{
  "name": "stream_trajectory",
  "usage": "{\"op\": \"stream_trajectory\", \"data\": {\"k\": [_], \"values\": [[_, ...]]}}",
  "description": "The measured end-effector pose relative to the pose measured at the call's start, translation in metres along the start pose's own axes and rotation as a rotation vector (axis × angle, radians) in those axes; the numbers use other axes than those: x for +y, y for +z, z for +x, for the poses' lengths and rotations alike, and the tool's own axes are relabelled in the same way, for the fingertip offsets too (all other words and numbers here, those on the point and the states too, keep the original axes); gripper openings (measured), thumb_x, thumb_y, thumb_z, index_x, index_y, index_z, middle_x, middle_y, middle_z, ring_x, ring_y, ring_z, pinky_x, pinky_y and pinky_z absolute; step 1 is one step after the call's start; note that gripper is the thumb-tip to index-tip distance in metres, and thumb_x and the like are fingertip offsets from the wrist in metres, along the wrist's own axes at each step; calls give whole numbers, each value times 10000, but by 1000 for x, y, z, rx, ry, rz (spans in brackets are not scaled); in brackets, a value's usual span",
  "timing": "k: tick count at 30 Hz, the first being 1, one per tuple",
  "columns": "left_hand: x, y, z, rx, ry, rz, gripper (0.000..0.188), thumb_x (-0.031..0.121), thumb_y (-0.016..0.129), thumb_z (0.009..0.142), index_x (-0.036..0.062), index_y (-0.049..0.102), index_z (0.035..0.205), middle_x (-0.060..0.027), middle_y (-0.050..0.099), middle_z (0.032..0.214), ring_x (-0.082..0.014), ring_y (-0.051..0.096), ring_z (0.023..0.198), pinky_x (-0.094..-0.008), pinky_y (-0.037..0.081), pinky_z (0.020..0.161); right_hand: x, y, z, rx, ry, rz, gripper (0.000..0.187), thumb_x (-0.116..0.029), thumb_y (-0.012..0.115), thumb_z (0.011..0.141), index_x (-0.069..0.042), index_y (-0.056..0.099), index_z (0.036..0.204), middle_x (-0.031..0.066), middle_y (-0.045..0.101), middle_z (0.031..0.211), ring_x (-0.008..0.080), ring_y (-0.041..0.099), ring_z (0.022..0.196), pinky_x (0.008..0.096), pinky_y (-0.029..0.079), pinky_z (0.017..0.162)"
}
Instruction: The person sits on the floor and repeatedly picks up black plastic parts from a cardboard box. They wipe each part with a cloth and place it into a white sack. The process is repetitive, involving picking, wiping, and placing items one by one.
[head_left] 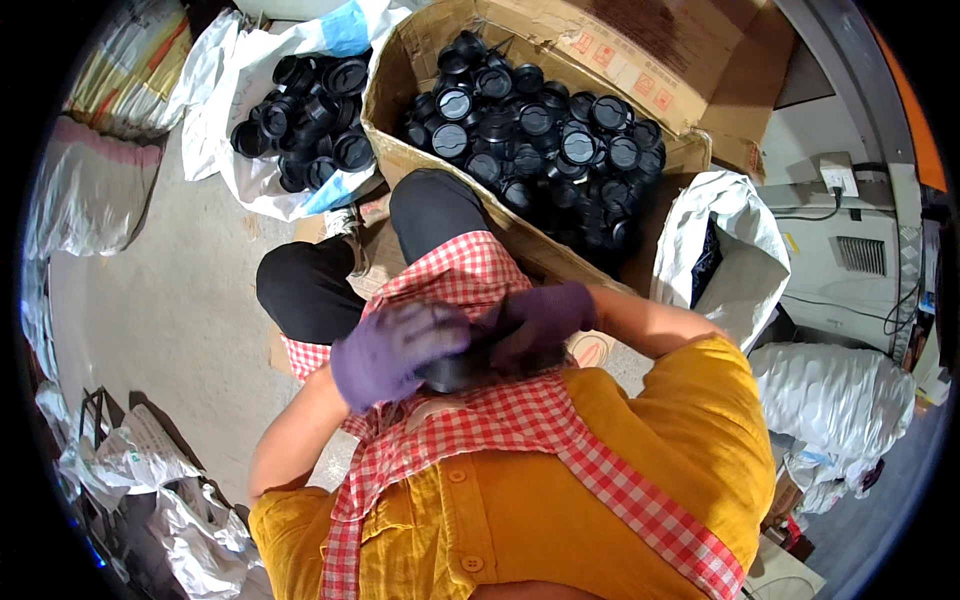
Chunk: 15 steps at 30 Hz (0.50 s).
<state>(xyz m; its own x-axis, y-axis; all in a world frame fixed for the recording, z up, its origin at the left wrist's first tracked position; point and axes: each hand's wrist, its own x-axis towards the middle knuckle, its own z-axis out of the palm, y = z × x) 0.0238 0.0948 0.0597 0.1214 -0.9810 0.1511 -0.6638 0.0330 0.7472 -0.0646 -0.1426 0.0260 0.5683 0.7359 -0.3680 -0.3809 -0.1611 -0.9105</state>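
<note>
a bare concrete floor lies left of the hands, sacks around it. both hands wear purple knit gloves: the left hand and right hand meet over the lap, each grip closed on one black round cap between them. ahead, a cardboard box and a white sack hold more glossy caps.
</note>
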Motion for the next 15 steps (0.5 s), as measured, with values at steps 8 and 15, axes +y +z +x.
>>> {"op": "stream_trajectory", "data": {"k": [8,15], "values": [[28,-77,-82,931,-587,-23,280,94,503,868,-14,570,1118,-149,584,1164,-246,575,1052,-350,472,893,32,-36,-71,146,252,462,257,-197,635,835,-26,603,1025,53,620,843,124,574,713,274,476,621],[19,12,52,619,-505,-1311,451,144,537,823,-6,477,1244,-140,559,1168,-232,552,1028,-317,415,911,-25,-16,36,526,-651,850,228,-315,511,903,-97,536,841,36,540,780,170,507,642,308,472,664]]}}
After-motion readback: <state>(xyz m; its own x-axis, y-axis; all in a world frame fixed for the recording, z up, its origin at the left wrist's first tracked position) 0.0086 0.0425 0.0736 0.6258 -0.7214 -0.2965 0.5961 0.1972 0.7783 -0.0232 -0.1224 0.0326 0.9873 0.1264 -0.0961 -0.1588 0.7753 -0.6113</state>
